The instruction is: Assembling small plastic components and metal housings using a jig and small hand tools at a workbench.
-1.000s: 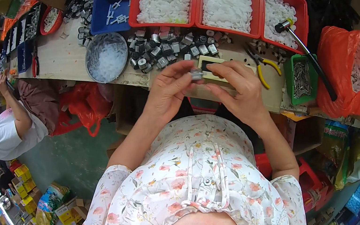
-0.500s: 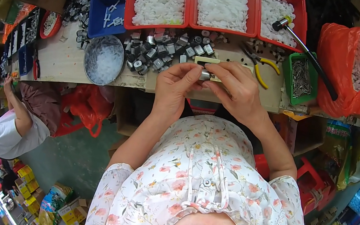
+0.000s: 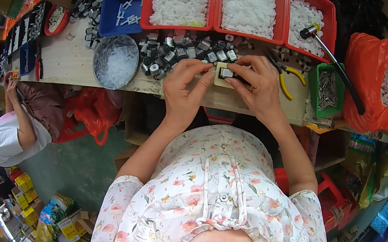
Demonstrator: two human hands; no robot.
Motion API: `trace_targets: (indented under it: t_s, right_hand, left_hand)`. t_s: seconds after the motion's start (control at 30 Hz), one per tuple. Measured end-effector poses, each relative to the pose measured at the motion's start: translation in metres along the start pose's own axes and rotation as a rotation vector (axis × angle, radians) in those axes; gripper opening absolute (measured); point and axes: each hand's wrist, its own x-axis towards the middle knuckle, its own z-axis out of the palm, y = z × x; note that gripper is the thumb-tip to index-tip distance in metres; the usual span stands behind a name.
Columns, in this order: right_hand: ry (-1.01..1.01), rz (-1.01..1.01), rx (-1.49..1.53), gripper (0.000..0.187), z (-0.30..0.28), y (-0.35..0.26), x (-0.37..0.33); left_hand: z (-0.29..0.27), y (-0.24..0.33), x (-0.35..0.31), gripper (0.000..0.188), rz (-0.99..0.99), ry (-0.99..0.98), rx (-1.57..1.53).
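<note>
A small part (image 3: 226, 73), silvery with black ends, sits at the recess of a cream block (image 3: 223, 83) near the table's front edge. My right hand (image 3: 260, 87) is closed on it, thumb and fingers pressed to its right side. Left of the block, my left hand (image 3: 184, 88) has thumb and index fingertips close together. Whatever they may pinch is too small to make out. Just beyond lies a heap of similar metal-and-black parts (image 3: 169, 55). Yellow-handled pliers (image 3: 291, 78) rest to the right of my right hand.
Red bins (image 3: 213, 1) of white plastic pieces line the back. A blue bin (image 3: 105, 8) and round metal bowl (image 3: 115, 62) stand left. Right are a green basket (image 3: 329, 87) of metal pins, a hammer (image 3: 339, 68) across it and a red bag (image 3: 365, 78). Another person (image 3: 12, 131) sits left.
The metal part, held between both hands before, is now at the cream block's recess under my right hand. My left hand has drawn away to the left. The view has shifted slightly.
</note>
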Motion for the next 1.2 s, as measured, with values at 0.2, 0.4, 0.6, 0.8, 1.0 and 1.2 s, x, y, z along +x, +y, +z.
trace_targets:
  t_s: [0.2,0.4,0.6,0.8,1.0,1.2]
  right_hand:
    - [-0.003,0.036,-0.028,0.031,0.008,0.005,-0.005]
    - [-0.02,0.018,-0.139,0.033,0.005,0.003,-0.009]
    - [-0.003,0.001,-0.079,0.032,0.007,0.007,-0.012]
    - [-0.022,0.026,0.024,0.033,0.007,0.012,-0.011]
    - [-0.037,0.008,-0.059,0.032,0.0,0.007,-0.008]
    - [0.007,0.03,0.078,0.029,0.004,0.009,-0.01]
  left_hand:
    - [0.01,-0.008,0.0,0.021,0.31,-0.063,0.211]
    - [0.017,-0.022,0.002,0.026,0.665,-0.135,0.474]
    - [0.007,-0.023,0.019,0.029,0.651,-0.3,0.36]
    - [0.004,-0.019,0.025,0.03,0.617,-0.356,0.262]
    - [0.0,-0.025,0.028,0.036,0.627,-0.402,0.263]
    - [0.0,-0.018,0.031,0.038,0.649,-0.439,0.283]
